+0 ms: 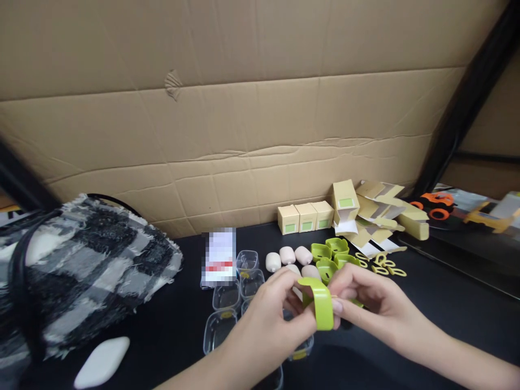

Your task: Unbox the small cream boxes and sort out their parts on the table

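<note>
My left hand [280, 311] is closed around a bright green, small plastic cup-like piece [324, 309], with the thumb and fingers on its wall. From the other side, the fingers of my right hand [371, 300] pinch at the same green piece. A sliver of something yellowish shows at the right fingertips, too small to name. Just beyond the hands sit several matching green cup-like pieces [320, 252], several yellow-green loop-shaped pieces [381, 264] and several pale rounded pieces [287, 255]. Clear plastic containers [226, 295] stand to the left, partly hidden behind my left hand and forearm.
Small cardboard boxes [288, 219] line the back, beside a taller box [345, 197] and flattened cartons [376, 211]. A phone-like blurred object [219, 254] lies behind the containers. At left are a checked fringed bag [101, 265] and a white rounded object [102, 362]. Orange toy vehicle [436, 203] stands right.
</note>
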`<state>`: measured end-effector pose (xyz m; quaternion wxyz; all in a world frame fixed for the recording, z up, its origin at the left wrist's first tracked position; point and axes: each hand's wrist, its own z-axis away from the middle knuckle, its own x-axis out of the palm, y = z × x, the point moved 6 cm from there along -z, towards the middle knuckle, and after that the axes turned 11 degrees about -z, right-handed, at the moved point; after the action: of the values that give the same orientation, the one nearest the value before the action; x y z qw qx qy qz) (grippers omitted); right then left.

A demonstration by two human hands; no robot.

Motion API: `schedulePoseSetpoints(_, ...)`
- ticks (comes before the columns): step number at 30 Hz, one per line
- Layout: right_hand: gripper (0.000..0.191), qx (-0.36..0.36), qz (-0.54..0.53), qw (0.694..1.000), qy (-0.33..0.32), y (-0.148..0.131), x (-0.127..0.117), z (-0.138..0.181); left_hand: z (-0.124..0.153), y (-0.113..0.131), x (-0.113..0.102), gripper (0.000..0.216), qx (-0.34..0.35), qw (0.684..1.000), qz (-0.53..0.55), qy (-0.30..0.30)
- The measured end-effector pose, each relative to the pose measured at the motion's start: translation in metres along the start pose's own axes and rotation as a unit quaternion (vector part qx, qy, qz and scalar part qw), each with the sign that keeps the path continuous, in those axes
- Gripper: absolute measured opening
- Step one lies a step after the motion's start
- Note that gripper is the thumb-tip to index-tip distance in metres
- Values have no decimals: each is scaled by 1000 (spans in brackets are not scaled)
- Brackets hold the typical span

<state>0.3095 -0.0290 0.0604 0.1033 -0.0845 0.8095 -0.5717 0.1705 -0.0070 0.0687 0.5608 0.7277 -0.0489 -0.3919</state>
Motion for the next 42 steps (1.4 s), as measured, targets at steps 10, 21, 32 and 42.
schedulePoseSetpoints(10,38,-313,402,857,-71,-39,23,19,2,13,4,11,58,994,-89,32)
schedulePoseSetpoints(21,31,-343,381,859,2,-51,-5,18,1,19,-26,12,68,979,-162,105)
schedulePoseSetpoints(32,18,17,295,943,-155,-40,-27,0,5,35,-63,3,31,973,-187,135)
schedulePoseSetpoints(42,26,-14,497,861,-109,-1,-29,50,3,34,-52,3,40,978,-184,87)
